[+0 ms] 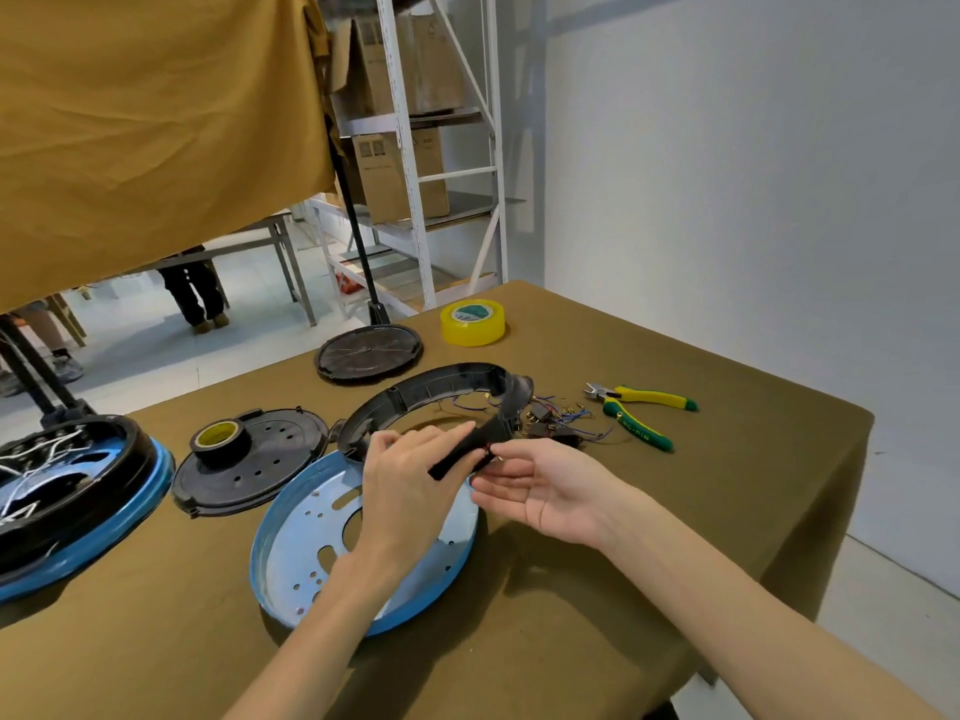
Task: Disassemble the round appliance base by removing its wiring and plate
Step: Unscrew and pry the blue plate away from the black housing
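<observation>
Tape roll [217, 440] on plate [249, 465] (left).

Both hands [402, 478] [540, 491] raised, fingers pinching.

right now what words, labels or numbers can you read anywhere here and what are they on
Nothing reads fully.
Pliers, green handle: raised lettering, roughly "NE·DIN", too blurred to be sure.
Yellow tape roll, green core label: print too small to read.
Cardboard boxes on the shelf: printed marks and symbols, too small to read.
Black tape roll, yellow core: no legible text.
Black sleeved wiring held by left hand and right hand: no text.
</observation>
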A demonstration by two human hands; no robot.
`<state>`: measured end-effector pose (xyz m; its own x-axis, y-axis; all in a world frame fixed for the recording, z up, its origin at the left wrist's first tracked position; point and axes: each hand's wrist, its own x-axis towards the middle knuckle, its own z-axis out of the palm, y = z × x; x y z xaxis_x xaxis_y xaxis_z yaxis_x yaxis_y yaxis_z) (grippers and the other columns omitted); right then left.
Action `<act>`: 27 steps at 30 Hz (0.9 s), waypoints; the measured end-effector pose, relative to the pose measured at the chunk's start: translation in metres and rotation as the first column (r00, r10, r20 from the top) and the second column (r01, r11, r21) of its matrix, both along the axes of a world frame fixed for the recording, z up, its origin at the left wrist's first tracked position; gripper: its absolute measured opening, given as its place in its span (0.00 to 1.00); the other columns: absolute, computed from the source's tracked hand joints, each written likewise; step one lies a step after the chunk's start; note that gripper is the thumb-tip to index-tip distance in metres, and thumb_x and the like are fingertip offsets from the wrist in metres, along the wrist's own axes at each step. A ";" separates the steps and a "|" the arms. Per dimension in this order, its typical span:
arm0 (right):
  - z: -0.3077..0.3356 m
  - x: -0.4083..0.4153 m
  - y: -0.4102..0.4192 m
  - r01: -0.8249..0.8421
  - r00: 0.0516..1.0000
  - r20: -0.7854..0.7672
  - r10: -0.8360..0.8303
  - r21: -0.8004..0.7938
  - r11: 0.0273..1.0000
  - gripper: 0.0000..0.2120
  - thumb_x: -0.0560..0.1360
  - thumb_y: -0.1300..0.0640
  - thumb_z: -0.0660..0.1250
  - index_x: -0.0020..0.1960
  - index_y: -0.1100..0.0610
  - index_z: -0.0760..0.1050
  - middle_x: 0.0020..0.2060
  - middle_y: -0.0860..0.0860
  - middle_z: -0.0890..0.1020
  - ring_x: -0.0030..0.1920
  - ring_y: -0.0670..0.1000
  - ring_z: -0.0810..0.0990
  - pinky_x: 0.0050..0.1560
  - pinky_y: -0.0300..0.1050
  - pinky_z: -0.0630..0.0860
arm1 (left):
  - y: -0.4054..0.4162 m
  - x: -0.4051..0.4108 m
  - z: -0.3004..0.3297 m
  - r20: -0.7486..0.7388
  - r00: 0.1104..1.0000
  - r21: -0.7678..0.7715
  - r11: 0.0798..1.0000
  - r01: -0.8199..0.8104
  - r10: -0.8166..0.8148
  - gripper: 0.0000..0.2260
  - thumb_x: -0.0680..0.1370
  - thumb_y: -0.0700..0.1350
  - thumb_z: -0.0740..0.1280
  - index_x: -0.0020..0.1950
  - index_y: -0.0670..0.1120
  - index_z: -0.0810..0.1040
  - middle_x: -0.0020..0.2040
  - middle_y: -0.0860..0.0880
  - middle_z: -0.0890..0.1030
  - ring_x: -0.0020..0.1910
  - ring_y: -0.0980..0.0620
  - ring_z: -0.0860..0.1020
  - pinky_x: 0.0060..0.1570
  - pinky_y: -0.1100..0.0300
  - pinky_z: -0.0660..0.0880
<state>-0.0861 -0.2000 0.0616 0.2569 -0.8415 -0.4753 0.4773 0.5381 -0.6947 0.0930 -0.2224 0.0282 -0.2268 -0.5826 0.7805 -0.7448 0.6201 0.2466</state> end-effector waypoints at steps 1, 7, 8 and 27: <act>-0.002 0.000 0.000 0.007 1.000 -0.006 -0.007 0.018 1.000 0.14 0.78 0.62 0.71 0.59 0.71 0.77 0.47 0.66 0.86 0.46 0.60 0.88 0.42 0.51 0.85 | 0.000 -0.001 -0.004 0.021 1.000 -0.015 1.000 -0.004 0.004 0.14 0.78 0.52 0.69 0.60 0.49 0.85 0.44 0.53 0.87 0.41 0.53 0.82 0.44 0.51 0.73; -0.011 -0.001 -0.002 -0.003 0.998 -0.056 0.008 0.081 0.997 0.20 0.76 0.55 0.75 0.59 0.68 0.78 0.47 0.64 0.86 0.46 0.59 0.88 0.39 0.50 0.84 | 0.005 -0.006 -0.010 0.024 1.000 0.092 0.996 -0.002 0.000 0.16 0.77 0.54 0.71 0.62 0.50 0.85 0.46 0.53 0.87 0.43 0.54 0.83 0.45 0.55 0.74; -0.012 -0.002 -0.003 -0.017 0.998 -0.063 0.023 0.094 0.995 0.23 0.74 0.52 0.76 0.59 0.69 0.79 0.47 0.63 0.86 0.45 0.58 0.88 0.40 0.50 0.84 | 0.006 -0.007 -0.010 0.020 1.000 0.132 0.991 -0.020 0.017 0.17 0.76 0.53 0.74 0.63 0.50 0.84 0.47 0.52 0.88 0.43 0.53 0.83 0.46 0.54 0.75; -0.017 -0.005 -0.005 0.100 0.977 -0.181 -0.109 -0.058 0.993 0.20 0.73 0.50 0.78 0.56 0.63 0.82 0.45 0.59 0.87 0.38 0.53 0.87 0.36 0.44 0.82 | 0.009 -0.013 0.005 -0.198 0.974 0.442 0.877 0.190 -0.112 0.15 0.79 0.48 0.73 0.65 0.58 0.82 0.50 0.66 0.82 0.50 0.65 0.80 0.46 0.71 0.77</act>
<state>-0.0907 -0.2045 0.0446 0.0783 -0.8824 -0.4640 0.3907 0.4554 -0.8000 0.0805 -0.2138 0.0332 -0.2348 -0.8509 0.4700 -0.5767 0.5111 0.6373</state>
